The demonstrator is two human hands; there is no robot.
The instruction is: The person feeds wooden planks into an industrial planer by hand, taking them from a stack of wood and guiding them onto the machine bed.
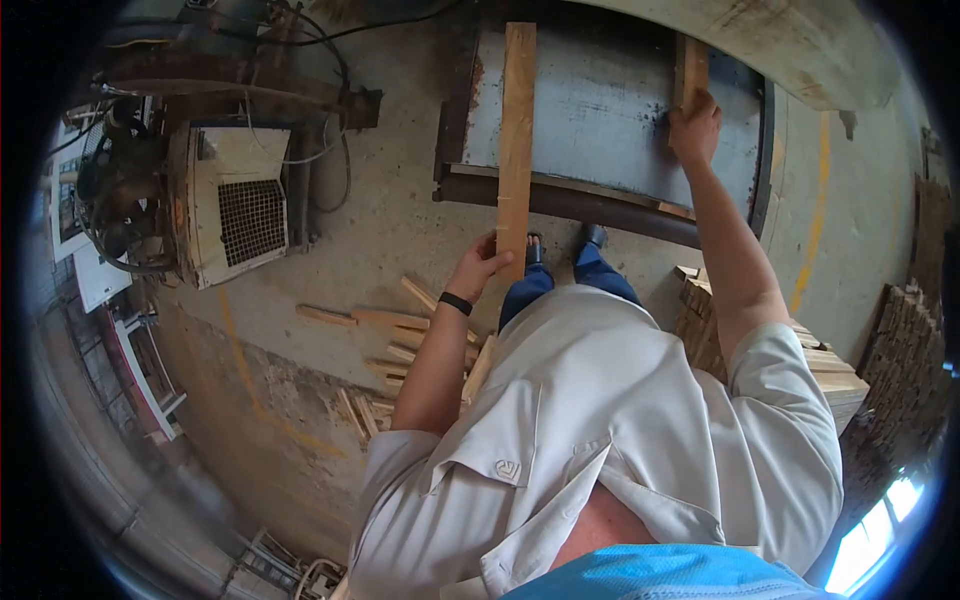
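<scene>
My left hand (480, 268) grips the near end of a long wooden board (517, 130), thumb on top and fingers at its side. The board's far part lies across the left side of a metal machine table (600, 110), and its near end sticks out past the table's front edge. On the table's right side, my right hand (695, 128) is closed on the near end of a second wooden board (690, 65). That board's far end runs under a pale machine cover (790, 40). A dark band is on my left wrist.
Loose wood pieces (400, 335) lie on the floor at left. A stack of boards (825, 370) stands beside me at right, with a larger wood pile (895, 350) beyond. At far left is a cream machine housing with a grille (250, 222), with cables near it.
</scene>
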